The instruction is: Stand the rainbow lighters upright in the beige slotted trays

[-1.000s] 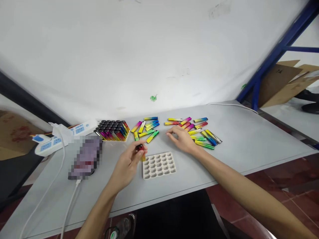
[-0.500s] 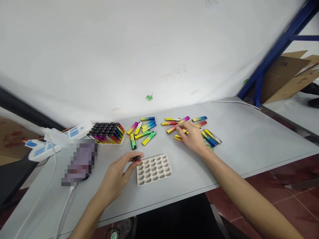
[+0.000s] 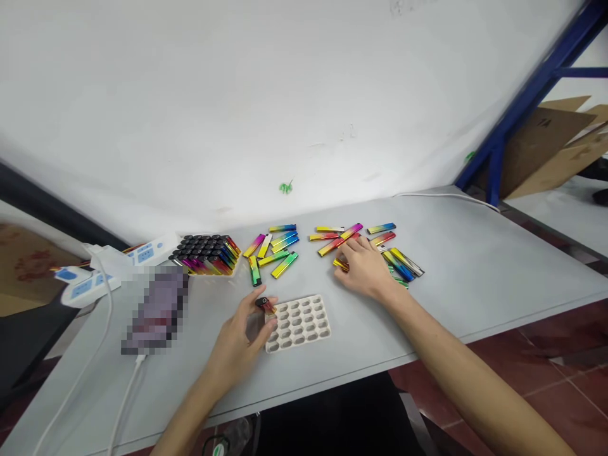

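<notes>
A red and gold lighter (image 3: 268, 306) with a black top stands, slightly tilted, in the far left corner hole of the white plastic tray (image 3: 297, 342). Around it my left hand (image 3: 240, 342) is open, thumb and index finger spread apart. The other visible holes of this tray have no lighters in them. At the right pile, the fingers of my right hand (image 3: 363, 266) curl down over a yellow lighter (image 3: 340, 265), pinching its near side; part of it is hidden under the hand. Rainbow metallic lighters (image 3: 403, 263) lie around that hand.
More loose lighters (image 3: 285, 265) lie behind the tray. To their left stands a holder packed with black-topped lighters (image 3: 206, 250). Power strips (image 3: 90, 288), a blurred-out phone-like object (image 3: 159, 310) and white cables (image 3: 126, 392) occupy the table's left side.
My left thumb and index finger have spread away from the red and gold lighter, which now stands in the tray. My right hand has lowered and curled over the yellow lighter.
</notes>
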Motion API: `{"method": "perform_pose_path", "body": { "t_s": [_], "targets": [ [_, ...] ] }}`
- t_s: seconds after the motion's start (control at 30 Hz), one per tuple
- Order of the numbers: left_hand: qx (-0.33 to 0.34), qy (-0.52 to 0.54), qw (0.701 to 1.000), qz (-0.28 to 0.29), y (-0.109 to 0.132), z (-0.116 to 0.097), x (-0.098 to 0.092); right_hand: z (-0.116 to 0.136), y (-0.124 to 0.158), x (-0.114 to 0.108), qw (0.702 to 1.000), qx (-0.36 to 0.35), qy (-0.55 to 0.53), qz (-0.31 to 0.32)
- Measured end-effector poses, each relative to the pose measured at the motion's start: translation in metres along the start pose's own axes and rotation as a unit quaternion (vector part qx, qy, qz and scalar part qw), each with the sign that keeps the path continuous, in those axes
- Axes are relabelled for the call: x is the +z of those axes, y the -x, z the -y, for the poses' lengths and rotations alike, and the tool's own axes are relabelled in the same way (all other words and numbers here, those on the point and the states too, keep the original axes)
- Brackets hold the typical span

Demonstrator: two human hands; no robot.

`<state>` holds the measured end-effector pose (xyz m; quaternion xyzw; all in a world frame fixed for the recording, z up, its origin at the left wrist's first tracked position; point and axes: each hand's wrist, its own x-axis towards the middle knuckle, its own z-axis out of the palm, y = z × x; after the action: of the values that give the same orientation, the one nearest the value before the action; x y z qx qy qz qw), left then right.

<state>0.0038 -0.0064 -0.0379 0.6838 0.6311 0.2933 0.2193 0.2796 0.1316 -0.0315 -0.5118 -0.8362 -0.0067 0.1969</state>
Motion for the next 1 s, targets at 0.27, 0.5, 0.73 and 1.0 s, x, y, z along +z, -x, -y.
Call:
{"method": "perform_pose_path", "body": {
  "t_s": [0.27, 0.5, 0.73, 1.0],
  "targets": [
    [0.045, -0.151, 0.975, -0.156, -0.038, 0.041, -0.027, 0.008, -0.002, 0.007, 0.994, -0.082, -0.067, 0.013],
    [0.117, -0.286, 0.937, -0.164, -0.064, 0.062, -0.032, 0.007, 0.001, 0.009, 0.996, -0.065, -0.063, 0.009],
    [0.111, -0.249, 0.95, -0.155, -0.074, 0.069, -0.027, -0.002, 0.001, 0.0, 0.996, -0.038, -0.076, 0.004],
    [0.158, -0.218, 0.946, -0.179, -0.085, 0.058, -0.035, 0.008, -0.004, 0.011, 0.91, 0.0, -0.413, 0.024]
  ]
}}
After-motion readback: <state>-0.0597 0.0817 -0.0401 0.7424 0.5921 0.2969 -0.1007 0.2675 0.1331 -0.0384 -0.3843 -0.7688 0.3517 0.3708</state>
